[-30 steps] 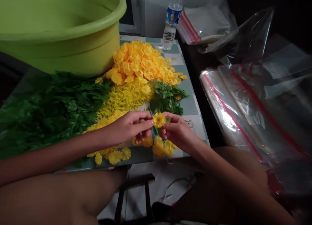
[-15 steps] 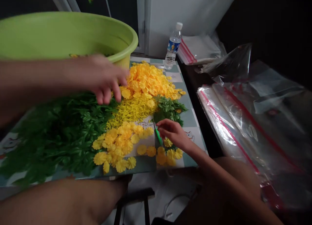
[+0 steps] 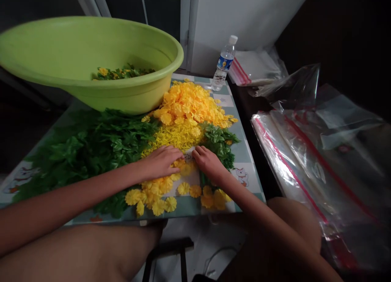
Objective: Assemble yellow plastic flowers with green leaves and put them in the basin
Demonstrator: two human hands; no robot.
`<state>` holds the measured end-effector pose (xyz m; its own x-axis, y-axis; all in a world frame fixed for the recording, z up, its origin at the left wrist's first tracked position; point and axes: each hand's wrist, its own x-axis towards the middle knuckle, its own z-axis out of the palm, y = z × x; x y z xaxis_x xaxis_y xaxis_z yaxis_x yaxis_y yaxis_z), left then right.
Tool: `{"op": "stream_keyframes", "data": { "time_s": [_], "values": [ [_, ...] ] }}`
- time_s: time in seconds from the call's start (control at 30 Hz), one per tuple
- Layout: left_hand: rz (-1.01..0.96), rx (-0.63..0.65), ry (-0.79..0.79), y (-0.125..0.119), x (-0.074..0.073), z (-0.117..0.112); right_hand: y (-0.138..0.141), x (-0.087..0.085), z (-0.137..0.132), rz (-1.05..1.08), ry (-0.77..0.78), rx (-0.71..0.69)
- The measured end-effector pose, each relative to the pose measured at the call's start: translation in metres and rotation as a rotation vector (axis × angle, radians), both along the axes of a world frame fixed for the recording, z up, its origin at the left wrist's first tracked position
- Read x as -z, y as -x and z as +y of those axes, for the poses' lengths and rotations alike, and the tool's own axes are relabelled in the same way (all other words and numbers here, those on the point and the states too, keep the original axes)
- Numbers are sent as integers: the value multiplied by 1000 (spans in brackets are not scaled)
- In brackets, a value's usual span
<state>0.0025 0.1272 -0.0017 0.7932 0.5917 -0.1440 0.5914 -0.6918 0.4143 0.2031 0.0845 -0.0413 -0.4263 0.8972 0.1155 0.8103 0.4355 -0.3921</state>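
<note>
My left hand [image 3: 163,162] reaches over a group of loose yellow flower heads [image 3: 159,188], its fingers bent down and close together. Whatever lies between its fingertips is too small to make out. Opposite it, my right hand [image 3: 209,162] is closed with curled fingers; their grip is hidden. A slim green handle [image 3: 202,178] shows partly beneath that hand. Just beyond both hands spreads a pile of small yellow-green pieces [image 3: 174,136]. Behind that is a heap of orange-yellow petal layers [image 3: 189,101]. Green leaf sprigs [image 3: 218,137] lie beside my right hand.
A big lime-green basin [image 3: 122,95] stands at the back left, with leafy yellow flowers [image 3: 122,73] inside. Green leaves [image 3: 104,147] cover the table's left side. A water bottle [image 3: 224,64] stands at the back edge. Clear plastic bags [image 3: 284,151] lie at right.
My left hand has come down from beside the basin toward my right hand. A yellow flower in the air above the basin is out of sight. The pointed green-handled tool is now mostly hidden.
</note>
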Motion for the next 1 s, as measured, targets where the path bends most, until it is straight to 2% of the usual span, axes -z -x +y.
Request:
{"op": "stream_keyframes", "data": {
  "time_s": [0.17, 0.33, 0.47, 0.6, 0.7, 0.83, 0.93, 1.0],
  "values": [
    [62, 15, -58, -8, 6, -1, -6, -1, -4, 116, -4, 80],
    [67, -19, -65, -7, 5, 2, -15, -15, -9, 384, 50, 203],
    [50, -13, -65, -11, 2, -1, -21, -21, -14, 578, 169, 233],
    [26, 37, -60, -19, 3, -8, -24, -17, -18, 727, 314, 216],
    [0, 53, -34, -24, 5, -13, -24, -16, -23, 806, 361, 225],
    [-76, -27, 43, -28, 3, -11, -24, -22, -30, 940, 415, 265],
    [-139, -150, 150, -30, 0, -6, -23, -27, -34, 1057, 446, 274],
    [-167, -229, 236, -30, -2, -2, -22, -29, -35, 1063, 425, 267]
  ]
}}
